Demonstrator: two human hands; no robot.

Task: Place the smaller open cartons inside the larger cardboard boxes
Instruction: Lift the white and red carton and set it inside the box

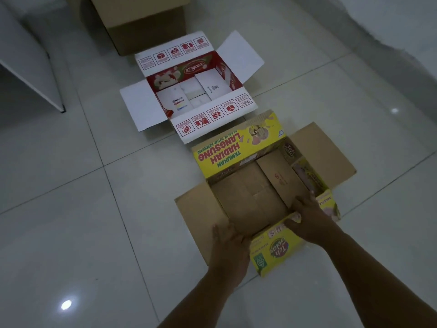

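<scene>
A yellow printed carton [220, 155] lies open on the tiled floor in front of me, flaps spread, brown inside. My left hand [230, 242] rests on its near left corner, on the brown side flap. My right hand [307, 217] grips the near yellow rim, fingers curled over the edge. Beyond it sits a red and white carton [189, 69], also open, with white sheets and small white boxes inside. A large plain brown cardboard box [144, 22] stands farther back, only its lower part in view.
A white panel or furniture piece [28, 65] leans at the left. A white wall base [390, 24] runs along the upper right. Glossy grey floor tiles [71, 209] surround the cartons.
</scene>
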